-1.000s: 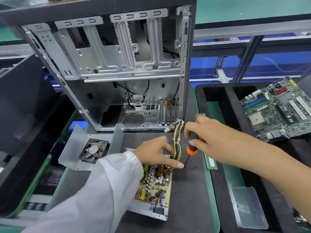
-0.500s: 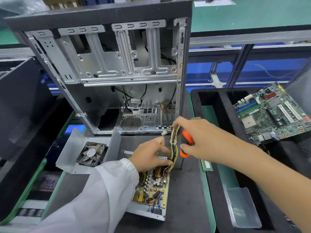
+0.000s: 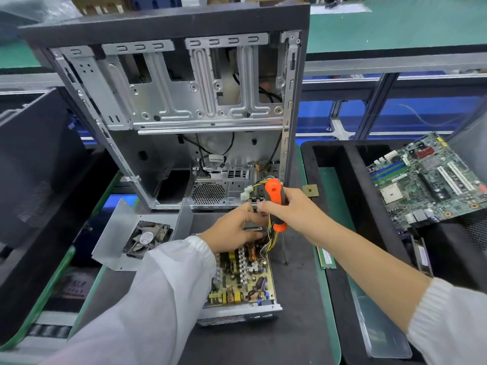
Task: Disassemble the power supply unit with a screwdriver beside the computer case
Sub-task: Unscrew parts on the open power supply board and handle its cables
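The opened power supply unit (image 3: 245,283) lies on the dark mat with its yellow circuit board bare, in front of the upright computer case (image 3: 184,109). My right hand (image 3: 287,209) grips the orange and black screwdriver (image 3: 274,204), held upright with its shaft pointing down beside the board. My left hand (image 3: 234,230) rests on the far end of the unit, fingers bent around a metal edge near the yellow wire bundle (image 3: 268,238). The removed metal cover with its fan (image 3: 142,238) lies to the left.
A black foam tray (image 3: 334,164) at the right holds a green motherboard (image 3: 432,180). A memory stick (image 3: 325,259) lies at the mat's right edge. A clear plastic sheet (image 3: 382,325) lies in the tray. A dark case panel (image 3: 34,164) stands at the left.
My right hand lifted the screwdriver off the unit's corner and swung it upright, moving left toward the wires. My left hand slid up to the unit's far end.
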Demonstrator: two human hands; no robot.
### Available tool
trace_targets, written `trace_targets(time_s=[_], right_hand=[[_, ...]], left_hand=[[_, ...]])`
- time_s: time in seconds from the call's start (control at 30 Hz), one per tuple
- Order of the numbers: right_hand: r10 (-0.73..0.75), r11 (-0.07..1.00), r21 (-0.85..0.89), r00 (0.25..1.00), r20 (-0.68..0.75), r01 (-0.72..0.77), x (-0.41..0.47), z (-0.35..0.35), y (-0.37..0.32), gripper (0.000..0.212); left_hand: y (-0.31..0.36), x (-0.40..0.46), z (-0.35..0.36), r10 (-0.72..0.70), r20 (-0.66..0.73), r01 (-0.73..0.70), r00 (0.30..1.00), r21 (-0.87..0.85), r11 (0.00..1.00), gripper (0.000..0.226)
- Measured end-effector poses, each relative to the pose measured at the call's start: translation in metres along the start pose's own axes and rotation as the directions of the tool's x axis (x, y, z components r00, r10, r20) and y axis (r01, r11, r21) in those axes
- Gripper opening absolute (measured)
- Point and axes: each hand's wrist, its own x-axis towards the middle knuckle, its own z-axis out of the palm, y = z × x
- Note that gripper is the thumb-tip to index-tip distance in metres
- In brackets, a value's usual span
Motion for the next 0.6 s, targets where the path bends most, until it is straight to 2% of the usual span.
trace_targets(time_s=[0.17, 0.33, 0.43, 0.47, 0.53, 0.6], right_hand=[[-0.081, 0.982, -0.168, 0.997, 0.018, 0.083, -0.009, -0.001, 0.000, 0.038], [-0.172, 0.968, -0.172, 0.982, 0.082, 0.183, -0.023, -0.005, 0.003, 0.039], [-0.237, 0.943, -0.203, 0.961, 0.141, 0.262, -0.028, 0.001, -0.002, 0.030], [-0.259, 0.936, -0.206, 0.954, 0.153, 0.287, -0.027, 0.005, -0.003, 0.026], [-0.282, 0.931, -0.187, 0.942, 0.180, 0.314, -0.026, 0.013, -0.006, 0.018], [-0.286, 0.938, -0.144, 0.939, 0.193, 0.315, -0.025, 0.018, -0.005, 0.010]], left_hand=[[0.003, -0.001, -0.002, -0.014, -0.055, 0.014, 0.998, 0.002, 1.000, 0.028], [0.002, 0.001, -0.003, -0.047, -0.049, 0.052, 0.998, 0.089, 0.995, 0.020], [0.004, 0.001, -0.002, -0.025, -0.078, 0.037, 0.997, 0.162, 0.986, 0.015], [0.006, 0.000, -0.003, -0.004, -0.079, 0.014, 0.997, 0.136, 0.991, 0.014], [0.009, -0.007, -0.006, 0.048, -0.062, -0.047, 0.997, 0.030, 0.998, 0.026], [0.005, -0.016, -0.012, 0.094, -0.028, -0.093, 0.995, 0.023, 0.995, 0.033]])
